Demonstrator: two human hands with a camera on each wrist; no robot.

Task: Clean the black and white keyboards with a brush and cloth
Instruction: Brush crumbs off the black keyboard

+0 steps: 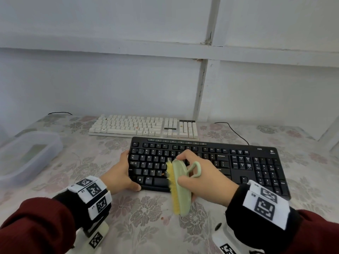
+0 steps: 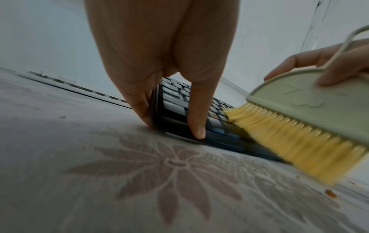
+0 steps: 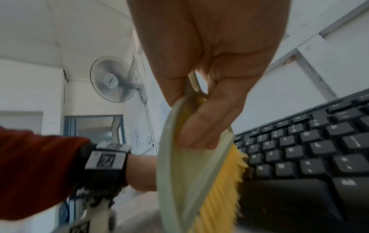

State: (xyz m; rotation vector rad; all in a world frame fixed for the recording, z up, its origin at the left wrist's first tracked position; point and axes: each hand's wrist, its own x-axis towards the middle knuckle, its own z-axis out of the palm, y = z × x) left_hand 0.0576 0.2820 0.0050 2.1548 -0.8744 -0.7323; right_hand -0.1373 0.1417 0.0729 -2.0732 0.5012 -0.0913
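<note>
A black keyboard (image 1: pixel 244 165) lies at the table's middle, with a white keyboard (image 1: pixel 143 127) behind it by the wall. My left hand (image 1: pixel 121 173) grips the black keyboard's (image 2: pixel 175 108) left end, thumb on its front edge. My right hand (image 1: pixel 201 176) holds a pale green brush (image 1: pixel 180 187) with yellow bristles, turned on edge over the left-middle keys and the front edge. In the left wrist view the brush (image 2: pixel 311 113) has its bristles against the keys. In the right wrist view the fingers wrap the brush (image 3: pixel 189 173) beside the black keyboard (image 3: pixel 309 157). No cloth is in view.
A clear plastic tub (image 1: pixel 27 154) stands at the table's left. The flowered tablecloth (image 1: pixel 146 213) has small orange crumbs (image 2: pixel 330 193) near the keyboard's front. Black cables (image 1: pixel 233 130) run back to the white wall. A wall fan (image 3: pixel 113 79) hangs far off.
</note>
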